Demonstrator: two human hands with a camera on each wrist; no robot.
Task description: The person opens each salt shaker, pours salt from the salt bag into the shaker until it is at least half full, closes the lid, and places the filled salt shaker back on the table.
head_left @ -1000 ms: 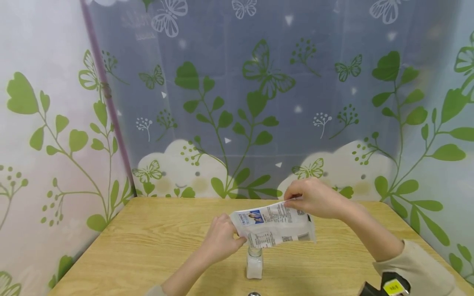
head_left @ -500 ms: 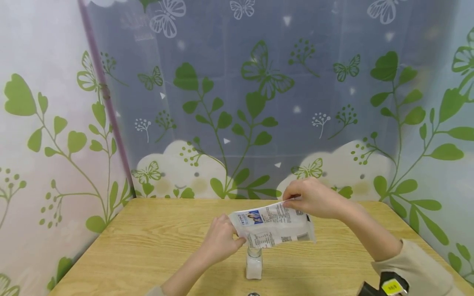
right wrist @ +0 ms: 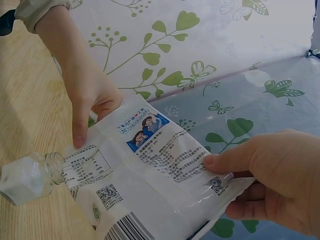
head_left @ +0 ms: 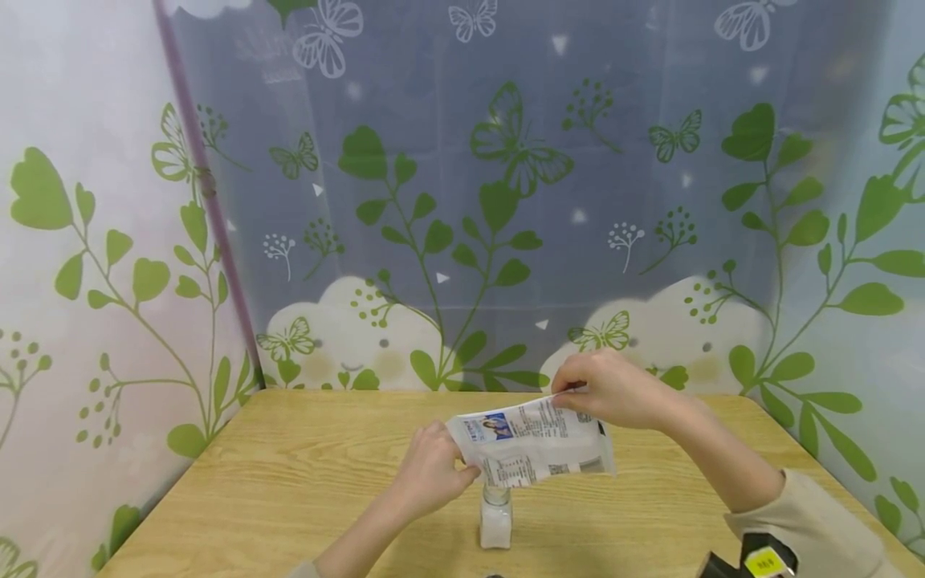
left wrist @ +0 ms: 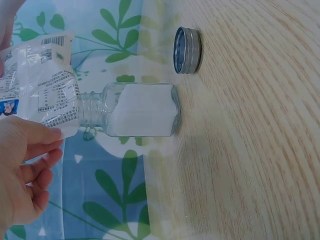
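A white printed plastic packet [head_left: 531,445] is held tilted over a small glass jar [head_left: 495,523]. My left hand [head_left: 428,474] pinches the packet's lower left end, with its thumb in front. Higher up, my right hand [head_left: 610,389] grips the packet's upper edge between thumb and fingers. The jar stands upright on the table, with white powder [left wrist: 142,110] filling most of its body. In the left wrist view the packet's edge lies right at the jar's threaded mouth [left wrist: 90,110], partly covering it. A round metal lid [left wrist: 188,50] lies on the table near the jar.
The wood-grain table [head_left: 311,449] reaches back to a printed curtain [head_left: 448,201] with leaves and butterflies. More printed curtain hangs along both sides. A black device with a yellow label [head_left: 768,560] sits by the right sleeve [head_left: 802,522].
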